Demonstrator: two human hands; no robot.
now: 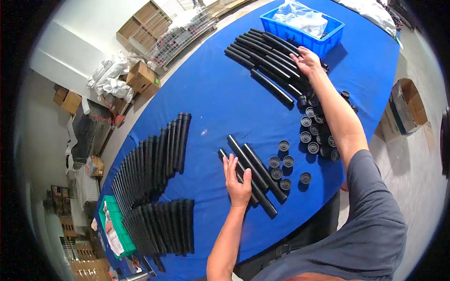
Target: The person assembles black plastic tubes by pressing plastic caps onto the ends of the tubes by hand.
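My left hand (238, 183) lies with its fingers stretched out over several loose black tubes (265, 174) near the front of the table. Farther off, my right hand (307, 62) rests with fingers apart at the edge of a row of black tubes (265, 56). Under my right forearm is a cluster of round black caps (306, 136), partly hidden by the arm. A smaller group of caps (288, 161) sits just right of the loose tubes. To the left lie two fanned stacks of black tubes, an upper stack (161, 152) and a lower stack (164, 227).
A blue cloth (211, 107) covers the table. At its far end stands a blue crate (329, 43) with a clear plastic bag (300, 16) inside. A green tray (123, 232) is at the left edge. An open carton (407, 110) stands on the floor at right.
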